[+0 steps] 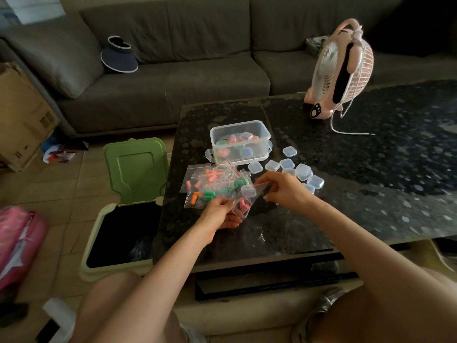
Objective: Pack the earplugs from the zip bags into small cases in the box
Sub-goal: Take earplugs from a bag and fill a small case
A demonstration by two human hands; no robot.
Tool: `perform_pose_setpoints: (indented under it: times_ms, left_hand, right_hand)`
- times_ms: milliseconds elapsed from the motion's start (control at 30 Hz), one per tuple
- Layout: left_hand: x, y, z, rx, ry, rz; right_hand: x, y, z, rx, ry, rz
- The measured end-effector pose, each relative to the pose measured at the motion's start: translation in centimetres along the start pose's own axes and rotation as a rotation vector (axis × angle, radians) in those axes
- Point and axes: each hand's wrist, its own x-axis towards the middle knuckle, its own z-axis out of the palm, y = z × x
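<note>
My left hand (220, 214) grips the zip bag (259, 188) low. My right hand (282, 189) pinches its mouth, just in front of the box (262, 134). Risk: a sudden tug pops the seal, and the pink earplugs (243, 203) scatter, possibly into the open bin (95, 233).

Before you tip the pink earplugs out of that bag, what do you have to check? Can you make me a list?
1. Zip bag gripped by left hand and right hand: ok.
2. Bag's top pulled open: cannot tell.
3. Pink earplugs inside the bag: ok.
4. Empty small cases lying near the right hand: ok.
5. Box open on top: ok.
6. One case opened and ready for the earplugs: cannot tell.
</note>
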Motion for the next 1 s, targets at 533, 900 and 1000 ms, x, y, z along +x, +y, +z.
perform_pose_setpoints:
  times_ms: [533,900,1000]
  left_hand:
    - [0.9,0.3,-3.1,0.074,0.142,0.291]
    - [2.4,-0.8,-5.0,0.756,0.527,0.485]
    - [2.6,-0.9,-5.0,0.884,0.609,0.487]
  right_hand:
    - [2.2,1.1,3.5,-0.458,-0.017,-0.053]
    - [2.0,1.0,3.5,-0.411,0.008,0.003]
    - [1.9,1.2,3.1,-0.417,0.037,0.033]
